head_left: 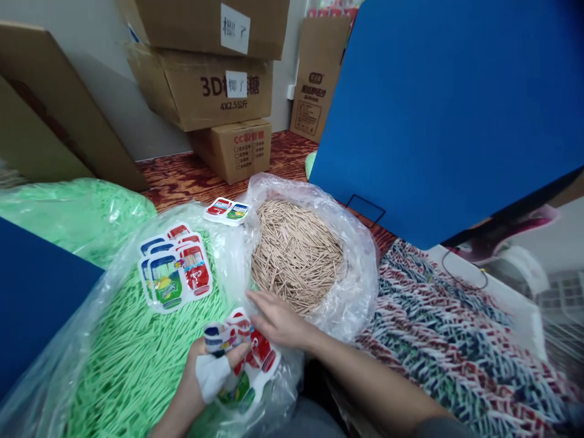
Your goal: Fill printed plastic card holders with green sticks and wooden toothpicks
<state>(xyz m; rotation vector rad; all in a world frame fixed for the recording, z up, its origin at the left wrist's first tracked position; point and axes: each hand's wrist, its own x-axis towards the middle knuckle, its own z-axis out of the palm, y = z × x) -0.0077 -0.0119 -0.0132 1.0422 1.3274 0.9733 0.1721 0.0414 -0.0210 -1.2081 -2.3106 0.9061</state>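
My left hand (212, 371), with a white wrap around its thumb side, is closed on several printed packets (265, 356) shaped like paired drink cans, red and green. Close beside them, my right hand (281, 319) has its fingers stretched out at the packets' upper edge; whether it touches them is hard to tell. Below my left arm, a clear plastic bag holds thin light-green sticks (132, 353). More can-shaped packets (176, 271) lie in an overlapping pile on these sticks. Past my right hand, another clear bag (358, 267) contains thin brown sticks (296, 249).
One can-shaped packet (227, 211) rests where the two bags meet. Cardboard boxes (219, 91) are stacked at the back. A large blue panel (438, 109) leans at the right, above a heap of red, white and blue-green wrapped pieces (433, 340). Another blue panel (36, 298) juts in from the left.
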